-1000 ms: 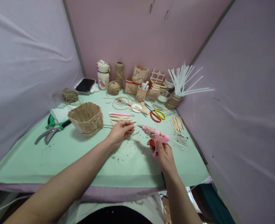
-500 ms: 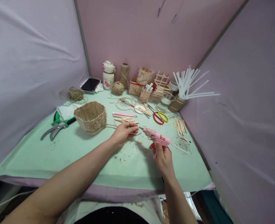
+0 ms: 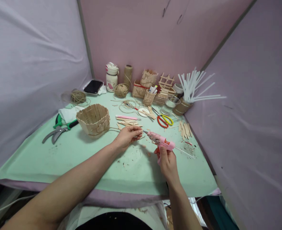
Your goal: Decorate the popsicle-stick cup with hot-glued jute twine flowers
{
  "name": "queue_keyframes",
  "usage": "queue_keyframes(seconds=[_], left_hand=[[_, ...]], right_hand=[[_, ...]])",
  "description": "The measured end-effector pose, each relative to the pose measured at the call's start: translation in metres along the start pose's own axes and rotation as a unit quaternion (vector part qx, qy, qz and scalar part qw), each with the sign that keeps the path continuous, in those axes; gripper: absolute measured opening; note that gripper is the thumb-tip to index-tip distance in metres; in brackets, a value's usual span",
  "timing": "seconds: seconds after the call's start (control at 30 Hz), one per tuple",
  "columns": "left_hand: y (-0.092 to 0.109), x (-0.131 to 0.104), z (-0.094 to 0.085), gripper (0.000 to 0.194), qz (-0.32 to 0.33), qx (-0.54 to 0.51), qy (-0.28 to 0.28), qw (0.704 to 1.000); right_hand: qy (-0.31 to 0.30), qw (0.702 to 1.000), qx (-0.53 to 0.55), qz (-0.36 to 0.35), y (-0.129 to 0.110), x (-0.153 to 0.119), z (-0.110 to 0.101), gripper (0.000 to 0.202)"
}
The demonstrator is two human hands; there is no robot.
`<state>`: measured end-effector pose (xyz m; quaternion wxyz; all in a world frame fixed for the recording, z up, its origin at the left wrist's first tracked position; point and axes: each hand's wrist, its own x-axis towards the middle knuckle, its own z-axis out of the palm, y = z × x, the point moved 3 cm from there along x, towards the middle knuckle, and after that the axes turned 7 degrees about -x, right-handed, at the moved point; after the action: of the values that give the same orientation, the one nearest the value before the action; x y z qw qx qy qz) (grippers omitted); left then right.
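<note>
My left hand [image 3: 129, 136] is closed in a pinch, with a small pale piece [image 3: 142, 131] just showing at its fingertips; its kind is too small to make out. My right hand [image 3: 167, 159] grips a pink glue gun [image 3: 160, 139] by the handle. The gun's nozzle points left, very close to the pinched fingertips; whether they touch I cannot tell. A clear glue stick [image 3: 184, 152] sticks out of its back end. Left of my left hand stands a woven-looking wooden basket [image 3: 94, 123]. Twine [image 3: 113, 128] runs from the basket towards my left hand, which hides its course.
Green-handled pruning shears [image 3: 59, 130] lie at the left. Beyond my hands are wood strips [image 3: 128, 123], a pink pen-like tool [image 3: 128, 118] and scissors [image 3: 164, 120]. Twine balls [image 3: 121, 90], a bottle [image 3: 111, 78], a water cup [image 3: 170, 104] and glue sticks [image 3: 191, 84] stand at the back.
Almost nothing differs. The whole view has shifted very slightly; both hands and the glue gun keep their places relative to each other.
</note>
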<state>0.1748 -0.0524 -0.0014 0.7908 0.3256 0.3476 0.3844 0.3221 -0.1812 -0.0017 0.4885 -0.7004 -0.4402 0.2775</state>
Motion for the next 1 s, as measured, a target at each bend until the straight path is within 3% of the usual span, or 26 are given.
queue_keyframes(seconds=[1.0], left_hand=[[0.0031,-0.0016,0.0023,0.028,0.010,0.021,0.007,1.000]], right_hand=[[0.002,0.999,-0.034,0.002,0.0068,-0.0010,-0.0031,0.060]])
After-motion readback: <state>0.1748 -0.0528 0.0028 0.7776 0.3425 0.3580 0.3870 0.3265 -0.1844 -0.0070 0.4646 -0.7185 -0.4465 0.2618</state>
